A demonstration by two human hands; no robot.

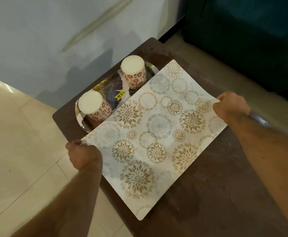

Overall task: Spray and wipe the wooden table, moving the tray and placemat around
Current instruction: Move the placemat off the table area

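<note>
A white placemat [155, 134] printed with gold and grey flower circles lies across the dark wooden table [216, 185]. My left hand [83, 154] grips its left edge and my right hand [232, 105] grips its right edge. The mat's far edge overlaps a patterned oval tray [112, 82] with a yellow price sticker. Two upturned cups with red flower patterns stand on the tray, one at the back [133, 71] and one at the front left [93, 105].
A pale wall [54, 40] runs behind the table. Cream floor tiles [19, 151] lie to the left. A dark teal sofa [251, 40] stands at the back right. The bare tabletop looks dusty and smeared at the right and near side.
</note>
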